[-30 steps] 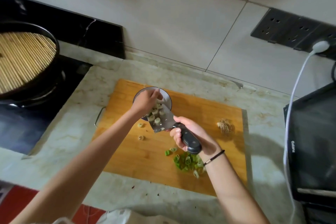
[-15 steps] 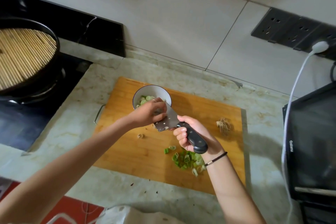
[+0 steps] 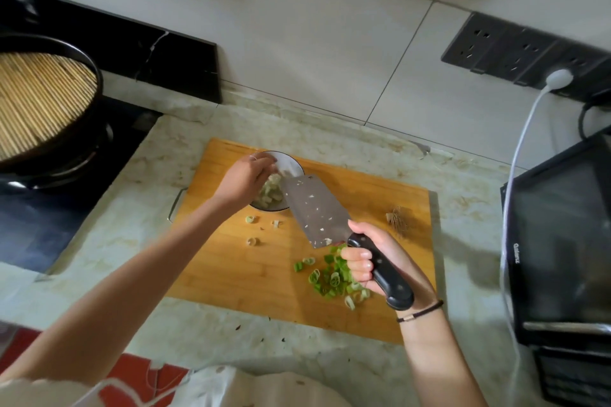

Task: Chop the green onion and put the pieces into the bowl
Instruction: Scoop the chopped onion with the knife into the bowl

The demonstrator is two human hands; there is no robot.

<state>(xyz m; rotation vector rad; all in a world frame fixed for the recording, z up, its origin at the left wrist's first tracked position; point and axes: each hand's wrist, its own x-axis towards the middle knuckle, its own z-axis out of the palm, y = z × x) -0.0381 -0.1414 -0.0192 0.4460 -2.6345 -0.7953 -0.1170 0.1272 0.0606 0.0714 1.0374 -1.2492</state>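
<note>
Watching from beside the counter, I would put the job somewhere past its middle. The chopping looks done: no whole stalk lies anywhere, only cut rings, and the trimmed root end (image 3: 396, 216) sits apart at the far right of the cutting board (image 3: 231, 274).

The bowl (image 3: 291, 164) stands on the far left part of the board and already holds a heap of pale pieces (image 3: 269, 193). The right hand (image 3: 370, 261) is wrapped firmly round the black handle of the cleaver (image 3: 314, 211), whose broad blade tilts with its far end at the bowl's rim; only small flecks cling to the steel. The left hand (image 3: 246, 180) hangs over the bowl with fingers bent down towards the pieces. It is blurred, so I cannot tell whether it pinches anything.

What is left, by my reckoning, is the green pile (image 3: 332, 279) on the near right of the board, just beside the knife hand, and a few stray rings (image 3: 252, 219) lying between the bowl and the near edge. Those need gathering into the bowl.
</note>
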